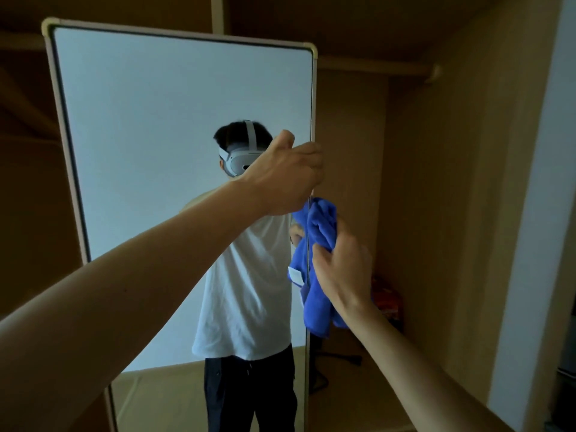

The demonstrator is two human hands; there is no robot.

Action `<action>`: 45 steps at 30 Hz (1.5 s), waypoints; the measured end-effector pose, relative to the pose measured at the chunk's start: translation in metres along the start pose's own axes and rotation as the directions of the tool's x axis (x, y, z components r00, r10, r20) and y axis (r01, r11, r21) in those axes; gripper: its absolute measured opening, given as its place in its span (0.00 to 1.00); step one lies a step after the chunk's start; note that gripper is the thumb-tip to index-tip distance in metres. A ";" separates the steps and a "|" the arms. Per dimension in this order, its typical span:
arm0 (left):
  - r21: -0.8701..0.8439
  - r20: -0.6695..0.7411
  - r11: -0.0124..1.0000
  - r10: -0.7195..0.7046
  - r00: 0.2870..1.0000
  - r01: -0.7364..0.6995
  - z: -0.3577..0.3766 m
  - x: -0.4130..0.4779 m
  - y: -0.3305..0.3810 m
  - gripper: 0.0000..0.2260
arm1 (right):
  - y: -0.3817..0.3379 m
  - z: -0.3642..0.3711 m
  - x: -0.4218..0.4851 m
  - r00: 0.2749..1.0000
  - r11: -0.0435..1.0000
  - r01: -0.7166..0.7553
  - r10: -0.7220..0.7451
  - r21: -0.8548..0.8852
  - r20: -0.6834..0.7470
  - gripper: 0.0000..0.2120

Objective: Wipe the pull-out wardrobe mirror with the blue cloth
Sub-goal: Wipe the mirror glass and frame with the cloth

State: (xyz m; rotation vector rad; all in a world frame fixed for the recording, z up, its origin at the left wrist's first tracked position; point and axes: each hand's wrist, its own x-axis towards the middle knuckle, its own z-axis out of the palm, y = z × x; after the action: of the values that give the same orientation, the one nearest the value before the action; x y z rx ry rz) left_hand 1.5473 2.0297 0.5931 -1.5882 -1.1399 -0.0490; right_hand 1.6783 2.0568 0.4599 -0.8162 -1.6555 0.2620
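Note:
The tall pull-out mirror [149,126] with a pale pink frame stands in front of me, turned slightly so its right edge is nearest. My left hand [286,176] grips that right edge at about head height, fingers curled round the frame. Just below it, my right hand [341,266] holds the bunched blue cloth [321,232] against the same edge. Part of the cloth hangs down below my fingers, and its reflection with a white label shows in the glass.
The mirror stands out from an open wooden wardrobe [436,182] with a hanging rail [374,65] at the top right. A red patterned item [386,297] lies low inside. A white wall [536,244] runs along the right. The glass reflects a person in a white shirt.

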 end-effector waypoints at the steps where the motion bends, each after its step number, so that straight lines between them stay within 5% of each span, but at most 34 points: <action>1: 0.003 -0.012 1.000 -0.012 1.000 0.012 0.000 0.001 -0.002 0.13 | 0.002 0.000 -0.003 1.000 1.000 0.001 -0.001 0.003 0.006 0.21; 8: 0.022 -0.026 0.996 -0.084 0.996 0.085 0.001 0.007 -0.009 0.14 | 0.022 0.003 -0.029 0.994 0.996 -0.038 0.046 -0.080 0.103 0.19; 18: 0.082 -0.044 0.987 -0.133 0.990 0.136 -0.011 0.024 -0.029 0.16 | -0.028 -0.007 0.048 0.992 0.994 0.103 -0.105 -0.034 -0.077 0.14; 30: 0.143 -0.035 0.974 -0.174 0.984 0.178 -0.016 0.036 -0.041 0.15 | 0.008 -0.002 0.018 0.988 0.986 0.155 -0.155 -0.056 0.013 0.15; 45: 0.135 -0.076 0.963 -0.224 0.972 0.233 -0.034 0.048 -0.055 0.22 | -0.042 -0.029 0.085 0.963 0.964 0.265 -0.263 0.035 -0.052 0.08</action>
State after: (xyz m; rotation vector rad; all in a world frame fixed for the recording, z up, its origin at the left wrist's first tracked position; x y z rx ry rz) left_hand 1.5530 2.0283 0.6738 -1.3150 -1.2471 -0.1629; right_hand 1.6859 2.0730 0.5577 -0.5577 -1.6876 0.0890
